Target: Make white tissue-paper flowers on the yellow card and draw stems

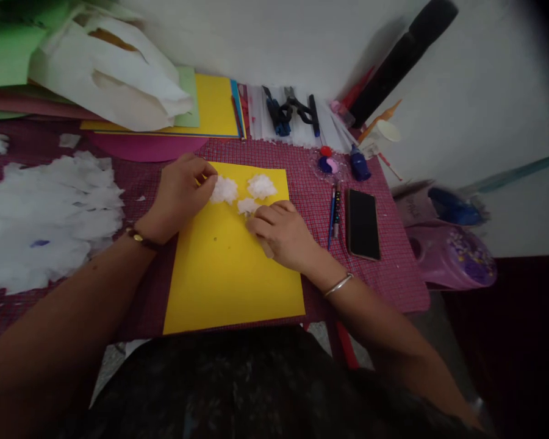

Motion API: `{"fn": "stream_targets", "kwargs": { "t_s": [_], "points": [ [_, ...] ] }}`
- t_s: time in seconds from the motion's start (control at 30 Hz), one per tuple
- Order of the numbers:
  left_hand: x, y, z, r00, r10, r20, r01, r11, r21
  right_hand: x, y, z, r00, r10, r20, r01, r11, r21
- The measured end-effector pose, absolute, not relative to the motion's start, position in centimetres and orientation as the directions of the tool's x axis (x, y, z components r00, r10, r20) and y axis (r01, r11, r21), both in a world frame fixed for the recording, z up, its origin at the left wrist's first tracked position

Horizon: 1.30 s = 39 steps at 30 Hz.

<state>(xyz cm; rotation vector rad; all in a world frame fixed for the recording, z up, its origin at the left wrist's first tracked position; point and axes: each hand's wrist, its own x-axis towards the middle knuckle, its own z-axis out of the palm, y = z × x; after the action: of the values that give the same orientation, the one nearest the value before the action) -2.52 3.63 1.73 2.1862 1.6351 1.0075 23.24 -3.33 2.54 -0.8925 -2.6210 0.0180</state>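
A yellow sheet of paper point(229, 274) lies flat on the cloth. Near its top edge sit three fluffy tufts of white tissue paper: a left tuft point(225, 191), a right tuft point(261, 186) and a smaller lower tuft point(246, 205). My left hand point(185, 192) is curled at the sheet's upper left, its fingertips pinched against the edge of the left tuft. Over the sheet's right half, my right hand point(281, 235) is closed, with fingertips at the smaller tuft. Its fingers partly hide what they grip.
White layered tissue paper point(41, 213) spreads across the left. A phone point(363, 224), a paintbrush point(332, 216) and a dark blue bottle point(359, 163) lie to the right. Pliers point(297, 107) rest at the back by the wall, beside stacked coloured paper point(215, 103).
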Motion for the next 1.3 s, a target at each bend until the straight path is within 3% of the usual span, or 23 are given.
{"fn": "stream_targets", "kwargs": {
  "t_s": [0.07, 0.13, 0.2, 0.27, 0.4, 0.47, 0.57, 0.63, 0.67, 0.73, 0.83, 0.93, 1.13, 1.3],
  "points": [
    [-2.7, 3.7, 1.8, 0.152, 0.909, 0.387, 0.743, -0.363, 0.561, 23.4, -3.2, 2.4, -0.622, 0.662, 0.418, 0.580, 0.748, -0.322],
    [-2.7, 3.8, 1.8, 0.151, 0.910, 0.386, 0.739, -0.363, 0.567, 23.6, -2.7, 2.1, -0.379, 0.782, 0.495, 0.478, 0.623, -0.620],
    [-2.7, 4.1, 1.8, 0.139, 0.911, 0.388, 0.741, -0.356, 0.570, 23.7, -2.0, 1.5, -0.121, 0.889, 0.442, 0.255, 0.458, -0.851],
    [-2.4, 4.2, 2.0, 0.130, 0.914, 0.385, 0.738, -0.348, 0.578, 23.8, -1.0, 0.9, 0.005, 0.952, 0.306, 0.047, 0.305, -0.951],
    [-1.2, 2.2, 4.1, 0.198, 0.904, 0.378, 0.707, -0.399, 0.584, 24.0, 0.5, -0.2, 0.076, 0.996, 0.047, -0.138, 0.057, -0.989],
    [-0.7, -0.3, 5.5, 0.348, 0.867, 0.356, 0.680, -0.495, 0.541, 24.0, 0.8, -0.3, 0.113, 0.993, -0.033, -0.175, -0.013, -0.985],
    [-1.4, -5.8, 7.4, 0.666, 0.701, 0.256, 0.625, -0.711, 0.321, 23.9, 0.8, 0.0, 0.146, 0.985, -0.090, -0.165, -0.065, -0.984],
    [-3.3, -10.0, 8.0, 0.781, 0.600, 0.174, 0.570, -0.799, 0.192, 23.7, 0.6, 0.5, 0.166, 0.979, -0.119, -0.170, -0.091, -0.981],
    [-4.7, -12.0, 8.0, 0.776, 0.607, 0.174, 0.579, -0.794, 0.187, 23.6, 0.5, 0.8, 0.177, 0.977, -0.121, -0.171, -0.091, -0.981],
    [-8.2, -15.7, 7.7, 0.664, 0.722, 0.193, 0.678, -0.691, 0.251, 23.4, 0.3, 1.3, 0.199, 0.972, -0.123, -0.162, -0.091, -0.983],
    [-14.2, -19.6, 6.8, 0.295, 0.930, 0.221, 0.877, -0.355, 0.323, 23.1, 0.0, 1.8, 0.216, 0.968, -0.126, -0.133, -0.099, -0.986],
    [-19.1, -21.1, 6.1, -0.081, 0.966, 0.245, 0.964, 0.014, 0.265, 22.9, -0.1, 2.0, 0.218, 0.967, -0.133, -0.123, -0.108, -0.986],
    [-22.5, -19.5, 5.9, -0.243, 0.954, 0.175, 0.930, 0.178, 0.322, 23.2, 0.0, 1.1, 0.219, 0.973, -0.070, -0.105, -0.048, -0.993],
    [-21.5, -17.8, 5.4, -0.351, 0.919, 0.183, 0.915, 0.294, 0.278, 23.8, -0.2, 0.2, 0.175, 0.984, 0.001, -0.073, 0.014, -0.997]
  ]
}}
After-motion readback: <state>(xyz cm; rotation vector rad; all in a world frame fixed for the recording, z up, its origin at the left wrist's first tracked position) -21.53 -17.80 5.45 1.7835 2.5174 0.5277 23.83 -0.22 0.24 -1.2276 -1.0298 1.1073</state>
